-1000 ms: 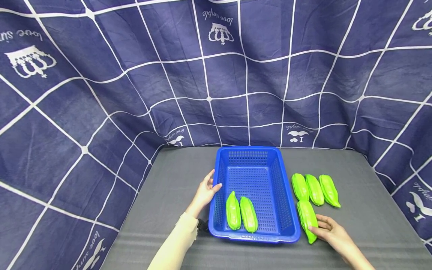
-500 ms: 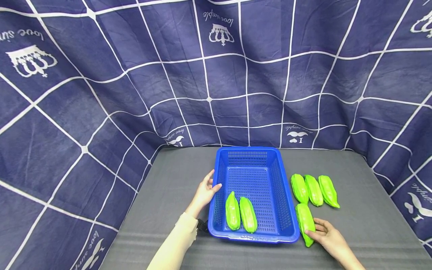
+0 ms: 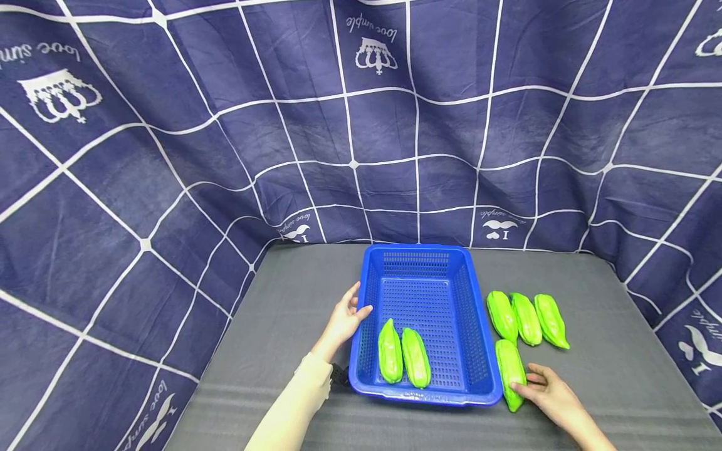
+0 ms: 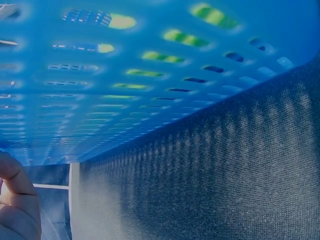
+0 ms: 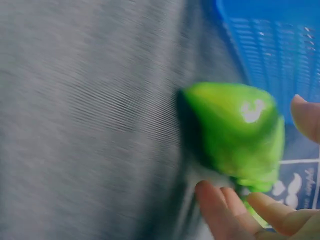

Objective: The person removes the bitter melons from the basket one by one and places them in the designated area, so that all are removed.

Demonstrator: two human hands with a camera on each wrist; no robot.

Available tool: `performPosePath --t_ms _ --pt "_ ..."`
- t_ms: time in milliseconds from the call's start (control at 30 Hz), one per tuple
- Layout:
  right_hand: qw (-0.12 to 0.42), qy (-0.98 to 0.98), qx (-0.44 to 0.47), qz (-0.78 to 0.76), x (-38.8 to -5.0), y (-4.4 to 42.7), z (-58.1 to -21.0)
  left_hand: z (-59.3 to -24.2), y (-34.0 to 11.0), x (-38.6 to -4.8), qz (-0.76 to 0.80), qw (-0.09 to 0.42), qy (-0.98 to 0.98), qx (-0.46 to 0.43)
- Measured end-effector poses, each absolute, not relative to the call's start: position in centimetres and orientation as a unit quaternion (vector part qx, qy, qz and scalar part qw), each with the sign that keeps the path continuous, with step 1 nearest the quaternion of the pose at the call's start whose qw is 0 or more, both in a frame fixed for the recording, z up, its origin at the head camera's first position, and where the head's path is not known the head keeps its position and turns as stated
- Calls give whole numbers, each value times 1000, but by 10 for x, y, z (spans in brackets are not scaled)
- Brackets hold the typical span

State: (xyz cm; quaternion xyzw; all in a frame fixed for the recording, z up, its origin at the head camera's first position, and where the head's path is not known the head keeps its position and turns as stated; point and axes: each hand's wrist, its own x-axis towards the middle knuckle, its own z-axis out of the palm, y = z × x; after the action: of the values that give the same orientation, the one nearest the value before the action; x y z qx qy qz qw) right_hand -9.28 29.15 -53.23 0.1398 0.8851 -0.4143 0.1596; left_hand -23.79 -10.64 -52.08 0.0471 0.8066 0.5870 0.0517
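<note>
Out on the left, my left hand (image 3: 341, 318) holds the left rim of a blue plastic basket (image 3: 354, 360), thumb over the edge; the left wrist view shows part of this hand (image 4: 17, 200) below the slotted wall. Two bright green, ridged bitter melons lie inside, the left one (image 3: 390, 354) beside the other (image 3: 416, 359). Just right of the basket a further bitter melon (image 3: 510, 369) lies on the table. My right hand (image 3: 555, 399) is at its near end. In the right wrist view, thumb and fingers are spread around that melon (image 5: 240, 130), with a gap at the thumb.
Three more bitter melons, with a middle one (image 3: 526, 319), lie side by side behind my right hand. A grey cloth (image 3: 271, 294) covers the table. Blue curtain (image 3: 304, 125) with white lines encloses the back and sides.
My right hand and the nearest bitter melon have shifted slightly toward me and left, parting that melon from the row behind. Over the last half second both stay nearly still. The left hand keeps its place.
</note>
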Motion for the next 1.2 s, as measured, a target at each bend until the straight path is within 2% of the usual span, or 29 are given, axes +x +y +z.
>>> performPosePath --t_ms 200,400,500,800,1200 --pt "135 905 126 -384 -110 298 -500 -520 -106 -238 579 50 813 46" --pt "36 925 62 -372 -136 288 -454 -518 -106 -239 575 45 816 43" --pt "9 923 33 -383 -150 274 -433 -517 -106 -239 577 46 814 45" --pt "-5 901 -29 -433 -181 213 -396 -519 -106 -239 571 49 818 43" --pt "14 887 -53 -459 -205 162 -409 -519 -106 -238 570 48 819 48"
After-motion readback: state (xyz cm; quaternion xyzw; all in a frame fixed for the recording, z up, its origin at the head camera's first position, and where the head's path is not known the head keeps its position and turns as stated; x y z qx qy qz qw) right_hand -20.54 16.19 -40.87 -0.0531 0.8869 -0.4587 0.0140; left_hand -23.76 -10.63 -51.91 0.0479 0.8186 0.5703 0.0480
